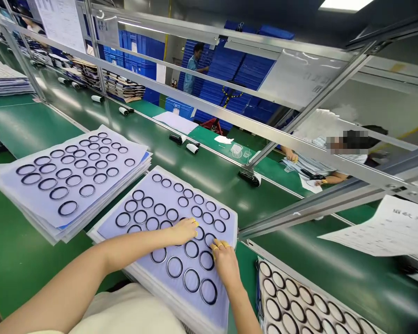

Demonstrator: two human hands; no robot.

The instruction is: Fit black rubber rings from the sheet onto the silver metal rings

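A stack of pale lilac sheets (181,190) carrying several black rings lies on the green bench in front of me. My left hand (184,230) rests on the top sheet near its middle, fingers curled, with yellow finger cots on the tips. My right hand (225,260) sits on the same sheet near its right edge, its cot-covered fingertips pinched together at a ring (209,240). What the fingertips hold, if anything, I cannot make out.
A second stack of ringed sheets (73,171) lies to the left. A tray of rings with white centres (299,306) sits at lower right. A conveyor belt (209,171) carries small black-and-white parts. Aluminium rails (299,139) cross ahead. Another person's hands (292,157) work opposite.
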